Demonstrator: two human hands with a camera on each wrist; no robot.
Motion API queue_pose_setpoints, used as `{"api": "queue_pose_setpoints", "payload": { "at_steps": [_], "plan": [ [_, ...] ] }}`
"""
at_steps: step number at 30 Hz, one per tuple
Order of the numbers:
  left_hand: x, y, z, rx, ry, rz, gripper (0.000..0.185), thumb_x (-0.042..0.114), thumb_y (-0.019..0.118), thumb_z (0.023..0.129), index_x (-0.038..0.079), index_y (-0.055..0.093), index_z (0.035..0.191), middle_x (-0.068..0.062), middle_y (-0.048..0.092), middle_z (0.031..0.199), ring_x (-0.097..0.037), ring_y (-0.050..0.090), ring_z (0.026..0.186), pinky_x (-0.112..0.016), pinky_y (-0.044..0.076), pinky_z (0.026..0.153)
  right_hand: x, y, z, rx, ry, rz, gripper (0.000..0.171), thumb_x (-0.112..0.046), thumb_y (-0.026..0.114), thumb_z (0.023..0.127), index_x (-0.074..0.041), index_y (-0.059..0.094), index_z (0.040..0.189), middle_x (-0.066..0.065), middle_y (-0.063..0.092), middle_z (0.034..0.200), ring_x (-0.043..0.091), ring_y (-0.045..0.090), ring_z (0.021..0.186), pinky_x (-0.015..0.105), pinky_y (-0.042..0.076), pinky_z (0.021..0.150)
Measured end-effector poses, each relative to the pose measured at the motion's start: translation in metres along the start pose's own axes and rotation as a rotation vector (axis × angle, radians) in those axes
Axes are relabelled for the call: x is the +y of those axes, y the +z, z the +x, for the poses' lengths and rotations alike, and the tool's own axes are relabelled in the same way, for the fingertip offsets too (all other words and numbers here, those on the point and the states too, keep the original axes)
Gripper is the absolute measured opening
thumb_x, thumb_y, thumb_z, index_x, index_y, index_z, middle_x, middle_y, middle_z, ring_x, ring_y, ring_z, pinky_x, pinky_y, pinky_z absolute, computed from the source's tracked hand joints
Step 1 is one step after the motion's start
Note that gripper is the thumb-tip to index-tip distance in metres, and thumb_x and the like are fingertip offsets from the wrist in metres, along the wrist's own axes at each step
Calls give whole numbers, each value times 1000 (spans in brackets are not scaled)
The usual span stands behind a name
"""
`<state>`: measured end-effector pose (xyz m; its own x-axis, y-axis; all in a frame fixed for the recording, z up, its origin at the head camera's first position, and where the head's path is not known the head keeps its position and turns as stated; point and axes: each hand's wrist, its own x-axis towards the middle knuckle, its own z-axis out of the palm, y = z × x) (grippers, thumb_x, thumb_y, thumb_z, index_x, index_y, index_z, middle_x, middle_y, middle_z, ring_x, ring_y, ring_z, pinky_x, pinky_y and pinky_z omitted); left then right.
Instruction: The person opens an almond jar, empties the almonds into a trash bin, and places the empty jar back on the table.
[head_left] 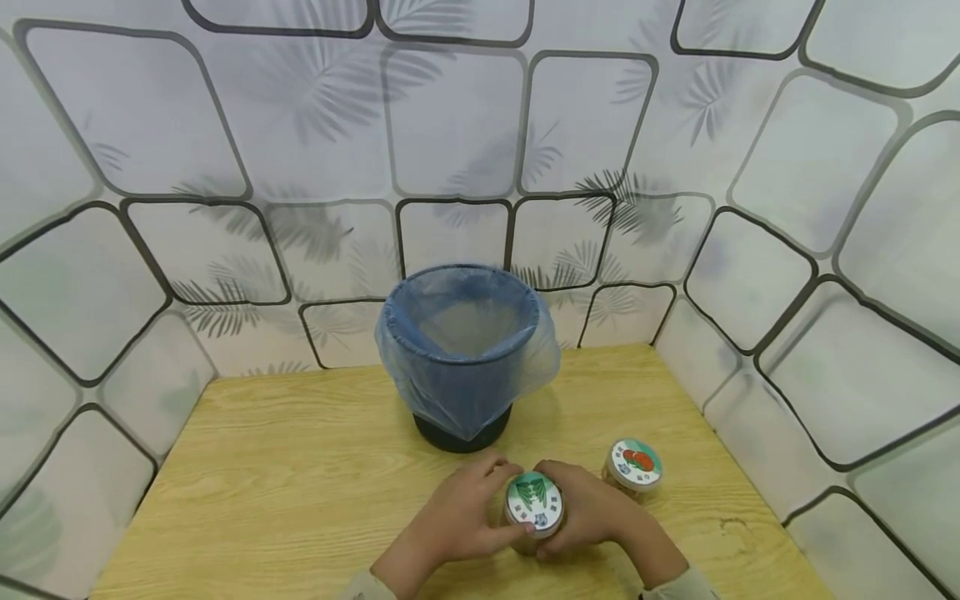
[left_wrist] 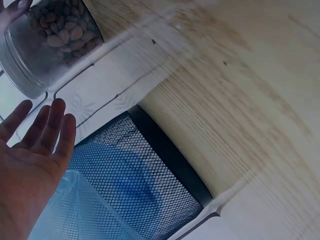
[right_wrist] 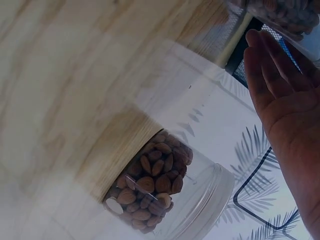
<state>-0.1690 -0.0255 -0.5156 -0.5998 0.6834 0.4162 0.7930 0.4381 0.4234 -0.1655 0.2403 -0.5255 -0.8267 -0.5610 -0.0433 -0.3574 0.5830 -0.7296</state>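
A clear jar of almonds [left_wrist: 65, 35] is between my two hands in the head view. Its lid label [head_left: 534, 500] shows green leaves. My left hand [head_left: 468, 512] grips it from the left, thumb at the near edge of the lid and index finger on the far side. From the right, my right hand [head_left: 585, 504] holds the jar's side, fingers behind and thumb in front. In the left wrist view the outer left fingers [left_wrist: 50, 125] stretch out beside the lid. A second almond jar [right_wrist: 155, 185], with a red-fruit lid label [head_left: 636, 463], stands just right of the right hand.
A black mesh bin [left_wrist: 135, 170] lined with a blue plastic bag [head_left: 465, 375] stands behind the hands, near the back of the wooden table [head_left: 285, 483]. Patterned walls [head_left: 457, 125] enclose the table at the back and both sides.
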Motion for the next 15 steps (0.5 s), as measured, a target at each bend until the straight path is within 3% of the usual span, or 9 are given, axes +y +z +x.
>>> {"api": "queue_pose_setpoints", "payload": {
  "at_steps": [15],
  "plan": [
    [4,0,3,-21,33,-49,58,56,74,97,18,67,139,7,62,118,-3,59,98,-21,55,86,1,4,1,1,-16,10,73,-41,100,69,-33,58,127,-14,70,115,4,69,102,27,59,91]
  ]
}}
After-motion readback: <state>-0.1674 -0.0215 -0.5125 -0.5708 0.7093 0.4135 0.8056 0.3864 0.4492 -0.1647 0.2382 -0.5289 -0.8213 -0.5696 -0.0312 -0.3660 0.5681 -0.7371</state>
